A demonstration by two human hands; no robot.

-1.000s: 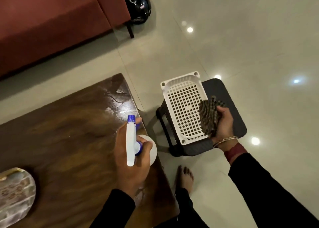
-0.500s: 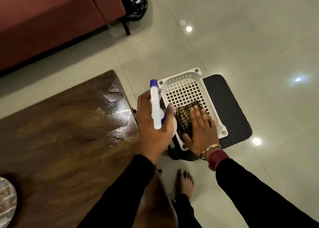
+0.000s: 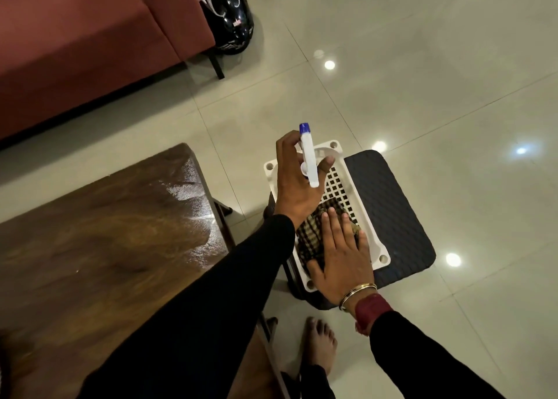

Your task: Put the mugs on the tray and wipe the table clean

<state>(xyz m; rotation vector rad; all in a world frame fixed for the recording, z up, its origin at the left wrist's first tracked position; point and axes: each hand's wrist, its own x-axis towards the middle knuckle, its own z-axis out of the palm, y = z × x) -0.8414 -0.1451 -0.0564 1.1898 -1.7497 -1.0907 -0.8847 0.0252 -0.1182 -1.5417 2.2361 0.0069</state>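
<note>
1. A small red-and-white mark is carried on the black helmet [image 3: 229, 21], far beyond the white tray [image 3: 367, 223]; it is too small to be read.
2. The spray bottle [image 3: 309, 160] is gripped in the curled fingers of the left hand [image 3: 297, 184] above the tray's far end; its body is hidden beneath the hand.
3. The checked cloth [image 3: 311, 235] is pressed into the tray's near end by the right hand [image 3: 344, 257], fingers straight and flat.
4. The tray is set on a dark stool [image 3: 392, 211]; its left rim is covered by the left sleeve.
5. The wooden table [image 3: 105, 232], left of the tray, is cut off by the frame.

Glossy wooden table [image 3: 99, 232], perforated plastic tray [image 3: 356, 199]
</note>
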